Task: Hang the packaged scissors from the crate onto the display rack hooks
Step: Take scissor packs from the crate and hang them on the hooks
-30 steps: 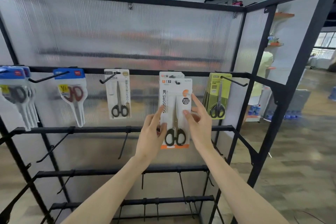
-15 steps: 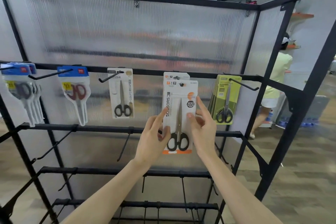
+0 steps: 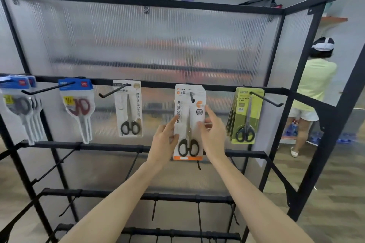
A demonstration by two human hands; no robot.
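A white packaged pair of scissors with black handles and an orange bottom strip hangs upright on a black hook of the display rack. The hook passes through the card's hole, and more white cards sit behind it. My left hand pinches the package's left edge, thumb on the front. My right hand pinches the right edge, index finger pointing up. The crate is out of view.
Along the same rail hang green scissor packs, a white pack and blue-topped packs. Lower rails carry bare hooks. A person stands beyond the rack's right side.
The white package has slid back along the hook toward the cards behind it. Both hands stay at its edges, and my view has moved closer to the rack.
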